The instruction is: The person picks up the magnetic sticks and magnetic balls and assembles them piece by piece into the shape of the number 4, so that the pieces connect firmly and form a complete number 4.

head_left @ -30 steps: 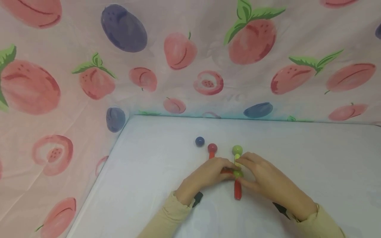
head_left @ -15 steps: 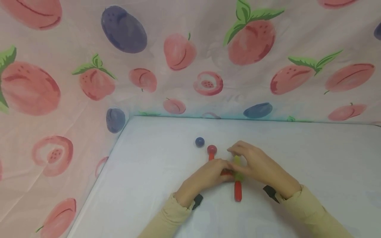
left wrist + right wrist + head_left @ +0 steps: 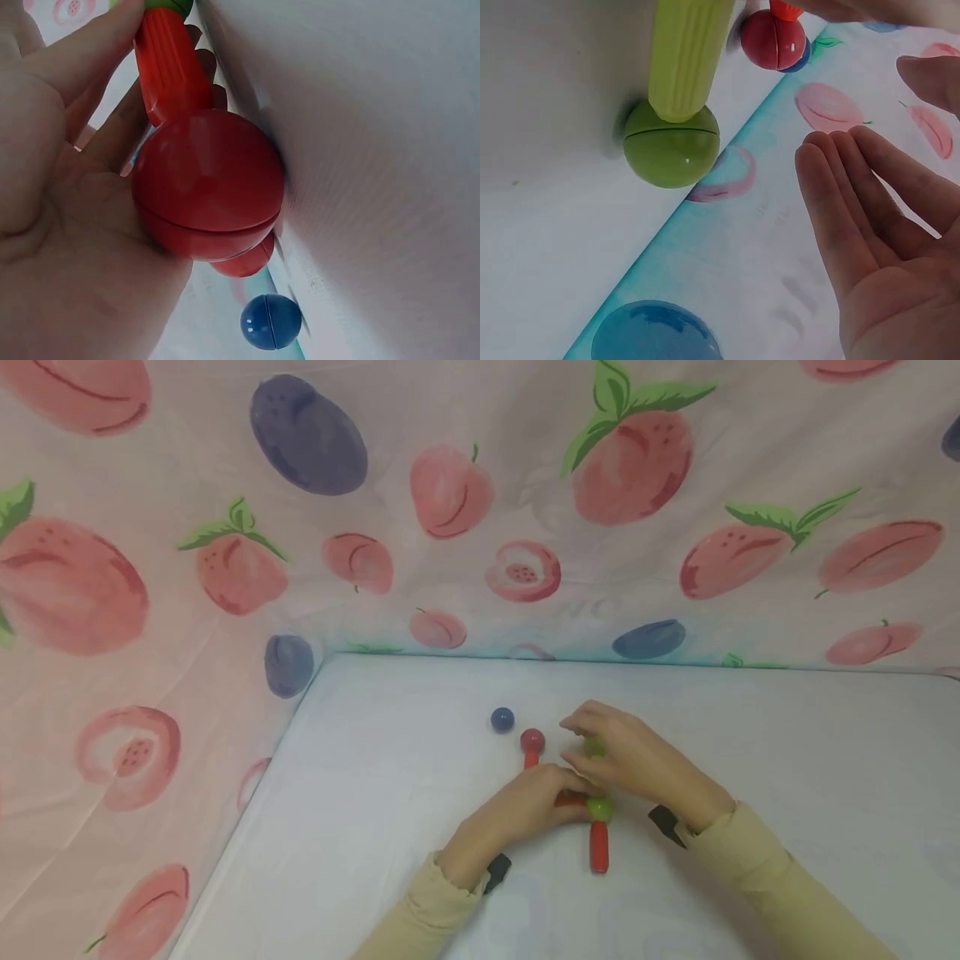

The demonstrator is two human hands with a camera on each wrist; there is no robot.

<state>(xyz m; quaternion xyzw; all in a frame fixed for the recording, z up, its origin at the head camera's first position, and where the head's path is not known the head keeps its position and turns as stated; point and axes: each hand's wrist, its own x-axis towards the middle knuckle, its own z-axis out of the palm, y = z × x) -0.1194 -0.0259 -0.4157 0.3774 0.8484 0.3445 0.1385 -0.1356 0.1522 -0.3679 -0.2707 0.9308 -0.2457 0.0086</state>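
My left hand (image 3: 525,802) grips a red toy stick (image 3: 172,64) between thumb and fingers. A large red ball (image 3: 210,180) sits at the stick's near end, by the palm; a green ball (image 3: 600,810) joins its other end. From that green ball a second red stick (image 3: 599,847) points toward me, and a yellow-green stick (image 3: 690,60) runs away to another green ball (image 3: 673,150). Above this far part hovers my right hand (image 3: 630,760), fingers extended and holding nothing; in the right wrist view a gap separates it from the pieces.
Another red ball (image 3: 532,741) on a red stick (image 3: 531,758) lies beyond my left hand. A loose blue ball (image 3: 502,720) rests on the white table (image 3: 405,735) just behind it. Fruit-printed cloth (image 3: 465,577) rises along the table's back and left edges.
My right hand has moved away from me and to the left, leaving the yellow-green stick it was beside and uncovering the nearer green ball. The left hand stays nearly still.
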